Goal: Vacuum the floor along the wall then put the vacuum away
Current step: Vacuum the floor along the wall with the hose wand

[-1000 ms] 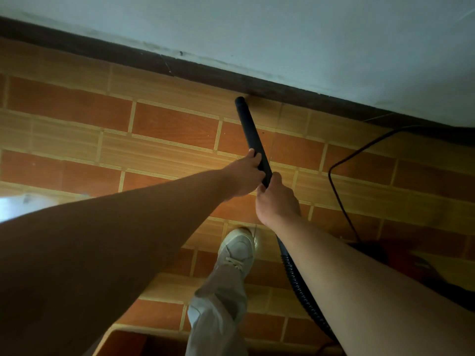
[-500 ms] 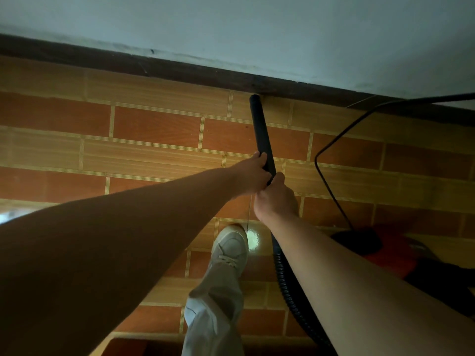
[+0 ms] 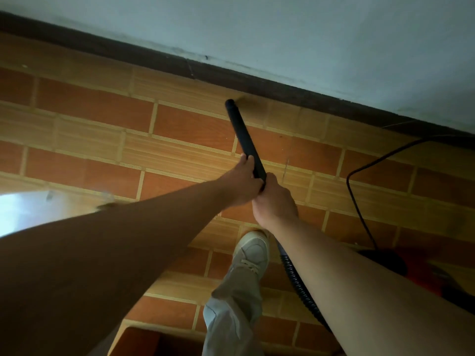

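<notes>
Both hands on the wand (image 3: 244, 137). Left hand (image 3: 241, 181) leads, fingers curled round the tube, thumb on top. Right hand (image 3: 273, 201) sits just behind, touching it, wrapped round the rear end where the hose (image 3: 300, 286) joins. Its fingers are mostly hidden under the tube, but the grip reads closed.

Wand's long axis runs away from the hands, slightly left, toward the wall (image 3: 282, 34). Tip (image 3: 229, 102) is low over the floor (image 3: 90, 104) at its wall edge, just short of the dark skirting (image 3: 282, 84). Contact with either: cannot tell. Left hand is nearer the tip and likely steers. The sweep has to run sideways along the skirting.

Right of the hands, a black cord (image 3: 359, 209) crosses the tiles from the skirting to the red-and-black vacuum (image 3: 401, 263). It would foul a rightward sweep. A pale shoe (image 3: 253, 250) stands beneath the hands, beside the hose.
</notes>
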Available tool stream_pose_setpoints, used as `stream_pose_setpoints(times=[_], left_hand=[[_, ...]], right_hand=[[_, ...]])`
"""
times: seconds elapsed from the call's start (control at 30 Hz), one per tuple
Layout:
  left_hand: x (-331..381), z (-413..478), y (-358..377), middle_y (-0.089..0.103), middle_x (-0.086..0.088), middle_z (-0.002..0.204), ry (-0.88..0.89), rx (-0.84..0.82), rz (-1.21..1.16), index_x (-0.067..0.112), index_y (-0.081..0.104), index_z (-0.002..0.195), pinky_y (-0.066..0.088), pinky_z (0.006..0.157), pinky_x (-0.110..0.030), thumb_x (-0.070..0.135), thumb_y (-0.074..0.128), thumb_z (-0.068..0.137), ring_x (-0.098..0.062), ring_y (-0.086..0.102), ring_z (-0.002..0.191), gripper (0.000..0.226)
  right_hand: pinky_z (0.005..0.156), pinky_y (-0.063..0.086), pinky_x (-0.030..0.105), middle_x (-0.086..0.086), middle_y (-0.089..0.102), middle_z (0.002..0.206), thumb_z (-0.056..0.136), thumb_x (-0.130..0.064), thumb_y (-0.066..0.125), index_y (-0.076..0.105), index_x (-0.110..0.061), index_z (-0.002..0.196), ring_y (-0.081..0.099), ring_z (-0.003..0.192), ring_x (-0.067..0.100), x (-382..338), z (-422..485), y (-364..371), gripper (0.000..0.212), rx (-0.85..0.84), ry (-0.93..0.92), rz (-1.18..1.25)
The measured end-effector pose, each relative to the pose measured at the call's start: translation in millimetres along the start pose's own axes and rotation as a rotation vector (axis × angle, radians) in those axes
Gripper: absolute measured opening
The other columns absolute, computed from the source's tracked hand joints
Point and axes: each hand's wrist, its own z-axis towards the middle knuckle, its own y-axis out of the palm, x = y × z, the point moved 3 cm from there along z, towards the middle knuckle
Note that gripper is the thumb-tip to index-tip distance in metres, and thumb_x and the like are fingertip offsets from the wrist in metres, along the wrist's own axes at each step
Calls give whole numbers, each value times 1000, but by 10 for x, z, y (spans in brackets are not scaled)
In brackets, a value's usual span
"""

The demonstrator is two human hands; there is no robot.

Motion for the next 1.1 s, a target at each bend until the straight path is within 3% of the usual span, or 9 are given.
stream_pose_setpoints(times=[0.17, 0.4, 0.7, 0.9, 1.0, 1.1], left_hand=[[-372, -91, -297, -10, 9, 165, -43, 84, -92, 21, 2, 159, 22, 115, -31, 29, 43, 103, -21, 13, 151, 70], [-765, -193, -731, -10, 8, 165, -62, 98, -138, 22, 5, 159, 21, 116, -34, 30, 40, 104, -22, 9, 152, 66], [-1022, -179, -1189, 4, -9, 165, -34, 85, -149, 11, 13, 157, 16, 119, -39, 25, 41, 105, -29, 12, 150, 61], [-1157, -189, -1449, 5, -10, 165, -24, 94, -163, 9, 14, 157, 14, 120, -39, 23, 41, 104, -28, 11, 151, 60], [-1212, -185, -1554, 2, -8, 165, -23, 107, -169, 11, 13, 157, 13, 120, -38, 24, 41, 104, -28, 9, 151, 61], [-1287, -165, -1635, -6, 0, 166, -4, 115, -171, 14, 11, 158, 13, 118, -33, 25, 37, 106, -22, 5, 152, 59]], right_hand=[[53, 50, 35, 3, 59, 82, 109, -36, 38, 43, -20, 129, 64, 66, 25, -444, -9, 108, 27, -36, -50, -68], [53, 42, 34, 2, 54, 81, 109, -39, 35, 47, -12, 125, 57, 65, 22, -953, 12, 281, 34, -57, -92, -153], [56, 44, 34, 5, 57, 89, 109, -41, 37, 44, -10, 133, 59, 70, 22, -1407, 88, 452, 39, -42, -88, -212], [70, 62, 48, 4, 55, 80, 108, -42, 36, 43, -11, 132, 67, 72, 28, -1710, 165, 506, 39, -50, -72, -225], [68, 61, 46, 4, 53, 78, 108, -42, 36, 43, -10, 130, 65, 68, 26, -1837, 209, 533, 39, -35, -66, -232], [52, 52, 37, -1, 45, 75, 109, -39, 37, 43, -9, 130, 56, 59, 19, -1924, 287, 605, 38, -13, -94, -263]])
